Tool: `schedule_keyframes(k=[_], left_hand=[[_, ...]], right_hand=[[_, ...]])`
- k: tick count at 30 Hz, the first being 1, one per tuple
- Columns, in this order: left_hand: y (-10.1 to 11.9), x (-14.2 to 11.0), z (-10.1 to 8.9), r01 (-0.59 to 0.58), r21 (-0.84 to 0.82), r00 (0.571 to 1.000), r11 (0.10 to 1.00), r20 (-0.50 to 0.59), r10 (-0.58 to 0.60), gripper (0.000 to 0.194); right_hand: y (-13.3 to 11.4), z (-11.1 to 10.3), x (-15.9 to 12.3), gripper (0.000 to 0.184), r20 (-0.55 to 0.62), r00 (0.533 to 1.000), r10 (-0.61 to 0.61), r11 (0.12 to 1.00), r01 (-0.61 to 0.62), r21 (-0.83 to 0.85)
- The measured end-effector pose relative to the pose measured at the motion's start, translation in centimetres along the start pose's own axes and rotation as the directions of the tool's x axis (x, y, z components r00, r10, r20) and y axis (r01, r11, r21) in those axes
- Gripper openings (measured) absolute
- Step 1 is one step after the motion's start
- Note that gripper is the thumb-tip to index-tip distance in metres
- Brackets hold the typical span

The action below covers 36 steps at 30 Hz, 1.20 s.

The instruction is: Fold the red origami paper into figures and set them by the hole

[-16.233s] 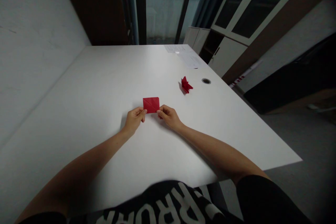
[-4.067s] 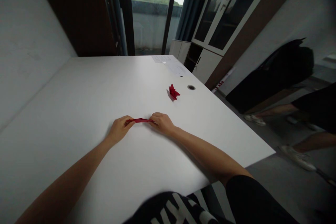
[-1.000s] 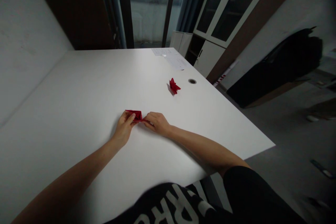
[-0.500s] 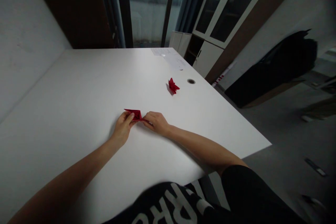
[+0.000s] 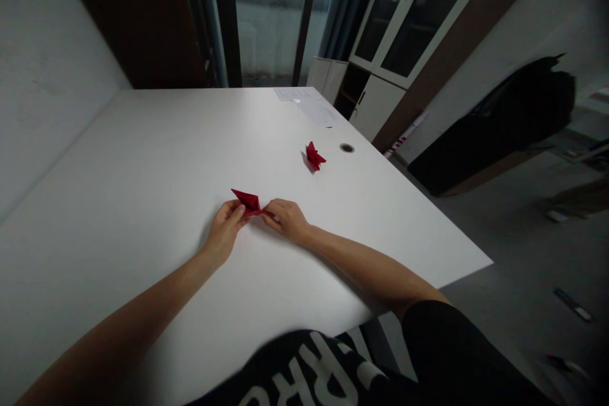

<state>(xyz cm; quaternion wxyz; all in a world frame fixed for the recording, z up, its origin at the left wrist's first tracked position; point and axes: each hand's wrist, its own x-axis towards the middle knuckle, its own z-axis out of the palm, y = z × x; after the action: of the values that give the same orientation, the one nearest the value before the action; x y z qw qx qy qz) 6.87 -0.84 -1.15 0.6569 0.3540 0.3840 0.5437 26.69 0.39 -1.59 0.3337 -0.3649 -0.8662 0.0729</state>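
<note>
A small piece of red folded paper [image 5: 247,201] rests just above the white table [image 5: 143,158] near its middle. My left hand [image 5: 223,231] pinches its left part, with one pointed flap tilted up to the far left. My right hand [image 5: 285,219] pinches the paper's right end, fingers closed against the table. A finished red folded paper figure [image 5: 314,156] lies farther back to the right, apart from both hands.
Some white sheets of paper [image 5: 316,108] lie at the table's far right corner, and a round cable hole [image 5: 347,148] sits near the right edge. A white cabinet [image 5: 375,117] and a dark bag [image 5: 499,127] stand beyond the table on the right.
Since half a second ago the red paper's left flap has lifted and tilted up. Both hands have stayed in nearly the same place.
</note>
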Motion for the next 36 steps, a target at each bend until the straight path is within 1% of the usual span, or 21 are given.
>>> schedule_keyframes(k=[3,5,6,8,10,12,14,15,17,19,21,23,25,26,27,29,31,32,33,35,36], left_hand=[[0.0,0.1,-0.3,0.017,0.023,0.999,1.0,-0.028,-0.017,0.032],[0.1,0.3,-0.6,0.018,0.025,0.998,1.0,-0.057,-0.017,0.031],[0.2,0.4,-0.8,0.016,0.026,0.998,1.0,-0.068,-0.014,0.031],[0.5,0.7,-1.1,0.01,0.033,0.996,0.999,-0.086,-0.007,0.03],[0.9,0.9,-1.2,0.0,0.051,0.994,0.999,-0.113,0.005,0.03],[1.3,1.1,-1.4,-0.007,0.073,0.989,0.997,-0.145,0.018,0.03],[1.7,1.1,-1.4,-0.011,0.087,0.986,0.996,-0.165,0.025,0.029],[1.8,1.2,-1.5,-0.01,0.091,0.985,0.996,-0.171,0.026,0.029],[2.0,1.2,-1.6,-0.01,0.107,0.983,0.994,-0.179,0.029,0.028],[2.0,1.4,-1.7,-0.012,0.127,0.983,0.992,-0.18,0.035,0.027],[2.2,1.6,-1.8,-0.014,0.159,0.985,0.987,-0.168,0.041,0.025],[2.6,1.7,-2.0,-0.023,0.227,0.988,0.974,-0.141,0.056,0.023],[3.3,1.4,-2.6,-0.058,0.382,0.992,0.922,-0.08,0.095,0.02],[3.8,1.1,-3.0,-0.093,0.489,0.992,0.867,-0.03,0.123,0.019],[4.3,0.6,-3.6,-0.141,0.601,0.988,0.787,0.029,0.154,0.018],[5.4,-0.7,-5.2,-0.243,0.757,0.966,0.607,0.135,0.219,0.016],[6.1,-2.3,-7.1,-0.322,0.829,0.933,0.457,0.195,0.303,0.017],[6.3,-3.0,-8.1,-0.357,0.854,0.912,0.379,0.231,0.34,0.023],[6.3,-3.8,-9.1,-0.383,0.871,0.894,0.307,0.267,0.359,0.033],[6.1,-4.9,-11.0,-0.404,0.898,0.882,0.176,0.332,0.333,0.053],[5.9,-5.3,-11.8,-0.399,0.909,0.887,0.121,0.349,0.304,0.061]], right_hand=[[2.3,-0.8,0.1,0.018,-0.008,0.992,0.129,0.987,-0.13,-0.09],[4.6,-1.8,0.2,0.02,-0.04,0.965,0.26,0.946,-0.263,-0.188],[5.9,-2.5,0.2,0.021,-0.077,0.934,0.349,0.904,-0.358,-0.236],[8.3,-3.8,0.1,0.025,-0.151,0.85,0.504,0.789,-0.524,-0.321],[10.3,-4.9,-0.1,0.025,-0.223,0.757,0.614,0.669,-0.649,-0.362],[11.6,-5.7,-0.5,0.024,-0.25,0.673,0.696,0.571,-0.73,-0.375],[12.3,-6.1,-0.8,0.022,-0.267,0.62,0.737,0.517,-0.773,-0.367],[12.4,-6.2,-0.9,0.021,-0.278,0.606,0.745,0.505,-0.786,-0.357],[12.4,-6.4,-0.9,0.02,-0.307,0.594,0.744,0.501,-0.799,-0.331],[12.1,-6.4,-0.7,0.021,-0.325,0.601,0.73,0.518,-0.797,-0.31],[11.3,-6.3,-0.7,0.021,-0.319,0.637,0.702,0.568,-0.771,-0.289],[10.2,-5.8,-0.7,0.019,-0.27,0.714,0.646,0.665,-0.7,-0.261],[8.6,-5.1,-0.9,0.018,-0.173,0.817,0.55,0.785,-0.577,-0.226],[7.8,-4.7,-0.9,0.019,-0.121,0.862,0.493,0.836,-0.507,-0.209],[6.9,-4.3,-0.9,0.02,-0.083,0.898,0.431,0.878,-0.439,-0.192],[5.3,-3.7,-0.7,0.022,-0.069,0.94,0.335,0.929,-0.341,-0.14],[3.9,-3.1,-0.5,0.027,-0.089,0.958,0.272,0.955,-0.28,-0.098],[3.4,-2.9,-0.5,0.03,-0.089,0.966,0.245,0.962,-0.253,-0.103],[3.0,-2.6,-0.5,0.035,-0.061,0.975,0.215,0.967,-0.221,-0.125],[2.3,-2.0,-1.0,0.051,0.07,0.983,0.167,0.969,-0.151,-0.195],[2.1,-1.7,-1.4,0.06,0.153,0.975,0.159,0.966,-0.122,-0.227]])
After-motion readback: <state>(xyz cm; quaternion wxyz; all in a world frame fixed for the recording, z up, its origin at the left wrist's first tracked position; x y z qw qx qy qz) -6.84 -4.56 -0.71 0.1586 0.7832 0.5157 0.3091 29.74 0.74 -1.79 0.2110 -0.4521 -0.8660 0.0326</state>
